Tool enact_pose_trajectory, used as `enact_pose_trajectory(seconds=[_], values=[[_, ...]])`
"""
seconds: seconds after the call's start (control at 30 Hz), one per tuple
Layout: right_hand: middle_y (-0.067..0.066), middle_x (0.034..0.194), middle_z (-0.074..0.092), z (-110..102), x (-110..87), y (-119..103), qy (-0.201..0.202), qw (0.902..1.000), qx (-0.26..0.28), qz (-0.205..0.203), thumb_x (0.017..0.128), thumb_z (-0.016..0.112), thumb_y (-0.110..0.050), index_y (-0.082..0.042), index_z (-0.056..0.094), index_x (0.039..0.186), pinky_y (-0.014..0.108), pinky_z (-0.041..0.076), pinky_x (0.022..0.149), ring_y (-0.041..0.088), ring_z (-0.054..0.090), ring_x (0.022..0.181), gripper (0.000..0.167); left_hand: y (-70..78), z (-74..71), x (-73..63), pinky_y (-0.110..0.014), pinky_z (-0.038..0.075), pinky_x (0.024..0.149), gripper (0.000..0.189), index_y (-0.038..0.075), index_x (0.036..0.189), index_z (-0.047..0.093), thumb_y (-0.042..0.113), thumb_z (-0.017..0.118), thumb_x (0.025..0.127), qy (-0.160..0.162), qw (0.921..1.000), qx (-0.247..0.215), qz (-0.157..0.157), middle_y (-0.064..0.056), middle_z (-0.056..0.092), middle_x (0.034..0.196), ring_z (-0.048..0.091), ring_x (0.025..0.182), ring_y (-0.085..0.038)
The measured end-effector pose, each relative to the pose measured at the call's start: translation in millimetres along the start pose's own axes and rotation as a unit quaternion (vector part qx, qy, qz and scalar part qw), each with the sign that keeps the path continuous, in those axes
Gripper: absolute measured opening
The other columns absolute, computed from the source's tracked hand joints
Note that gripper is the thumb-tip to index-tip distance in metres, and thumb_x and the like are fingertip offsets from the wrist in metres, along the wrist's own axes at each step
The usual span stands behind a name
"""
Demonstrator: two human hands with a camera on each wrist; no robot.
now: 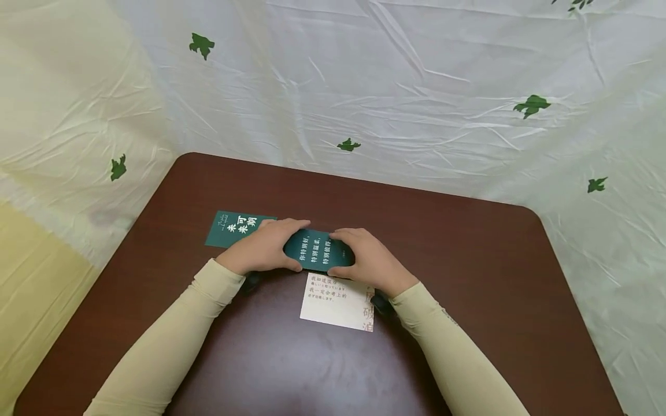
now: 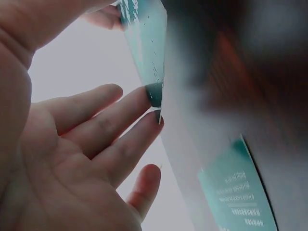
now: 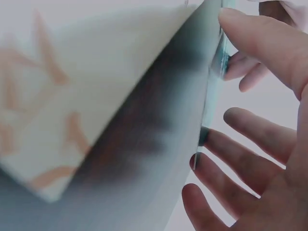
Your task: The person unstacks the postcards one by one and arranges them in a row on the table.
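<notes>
A dark green card with white vertical lettering is held between both hands in the head view. My left hand grips its left end, thumb at the near edge and fingers at the far edge. At the right end my right hand grips it the same way. In the left wrist view fingertips meet the held card along its edge. A cream card with printed characters lies just in front, its upper part covered by the held card and right hand. Another green card lies left, partly behind the left hand.
All this is on a dark brown table with rounded corners. White sheeting with green leaf shapes hangs along the table's far side and both flanks. Dark wrist-worn devices show beneath the wrists.
</notes>
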State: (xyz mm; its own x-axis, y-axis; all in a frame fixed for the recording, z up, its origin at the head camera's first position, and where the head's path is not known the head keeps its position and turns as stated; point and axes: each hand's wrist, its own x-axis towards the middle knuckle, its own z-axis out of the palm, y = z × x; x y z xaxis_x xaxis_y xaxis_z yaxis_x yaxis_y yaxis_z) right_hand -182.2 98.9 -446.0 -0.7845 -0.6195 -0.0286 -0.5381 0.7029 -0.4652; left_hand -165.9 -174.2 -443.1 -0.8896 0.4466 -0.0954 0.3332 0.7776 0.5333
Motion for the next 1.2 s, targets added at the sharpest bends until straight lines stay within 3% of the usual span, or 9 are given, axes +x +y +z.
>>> enact_pose_trajectory(seconds=[0.27,0.53,0.83,1.2], values=[[0.003,0.157,0.059,2.4,28.3,3.4,-0.012,0.9997,0.012,0.019,0.089,0.089,-0.043,-0.017,0.055,0.158,0.044,0.051,0.118,0.025,0.053,0.141,0.081,-19.3,-7.5,9.0,-0.059,0.031,0.13,0.098,0.013,0.167,0.042,0.034,0.093,0.085,0.005,0.9996,-0.016,-0.023,-0.011,0.05,0.167,0.049,0.15,-0.032],[0.003,0.157,0.059,3.0,36.3,3.8,-0.009,0.9997,0.013,0.018,0.09,0.089,-0.042,-0.016,0.055,0.158,0.045,0.05,0.119,0.027,0.051,0.144,0.081,-29.6,-9.8,13.9,-0.061,0.024,0.134,0.098,0.014,0.168,0.04,0.038,0.091,0.088,-0.008,0.9992,-0.01,-0.038,-0.017,0.035,0.175,0.028,0.165,-0.039],[0.005,0.162,0.055,6.2,42.6,-0.3,-0.011,0.9999,-0.004,0.011,0.09,0.088,-0.043,-0.014,0.054,0.159,0.046,0.048,0.122,0.028,0.049,0.149,0.083,-31.4,-16.2,12.1,-0.057,0.017,0.136,0.094,0.012,0.165,0.045,0.034,0.093,0.086,-0.012,0.9991,0.003,-0.04,-0.015,0.045,0.171,0.026,0.167,-0.035],[0.007,0.163,0.054,14.9,49.1,-6.1,-0.021,0.9995,-0.021,0.004,0.091,0.088,-0.044,-0.012,0.054,0.159,0.045,0.046,0.123,0.029,0.049,0.151,0.082,-38.4,-15.2,9.6,-0.055,0.018,0.136,0.095,0.012,0.164,0.047,0.029,0.095,0.084,-0.012,0.9989,-0.001,-0.045,-0.015,0.046,0.17,0.029,0.166,-0.035]])
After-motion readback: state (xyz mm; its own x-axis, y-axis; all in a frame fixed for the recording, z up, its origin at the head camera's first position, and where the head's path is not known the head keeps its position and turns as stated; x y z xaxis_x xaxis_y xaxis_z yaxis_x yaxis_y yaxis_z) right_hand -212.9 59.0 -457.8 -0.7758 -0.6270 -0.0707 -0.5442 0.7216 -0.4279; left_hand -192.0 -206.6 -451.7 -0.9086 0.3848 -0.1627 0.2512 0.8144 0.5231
